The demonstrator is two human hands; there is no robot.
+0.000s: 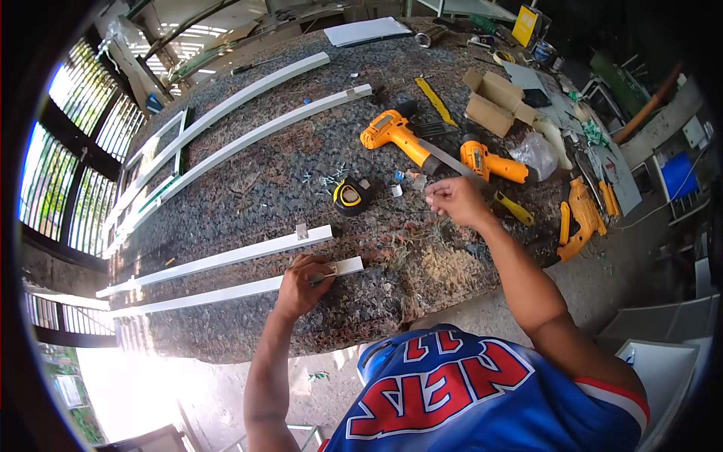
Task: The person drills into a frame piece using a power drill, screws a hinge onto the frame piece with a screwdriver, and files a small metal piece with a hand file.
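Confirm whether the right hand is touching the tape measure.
Apart. The head view shows tabletop and a small white piece between the right hand and the tape measure.

Two drills [395,135], one tape measure [348,197], perhaps four bars [218,261].

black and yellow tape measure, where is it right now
In the head view, the black and yellow tape measure lies near the picture's centre, beyond the left hand and left of the right hand.
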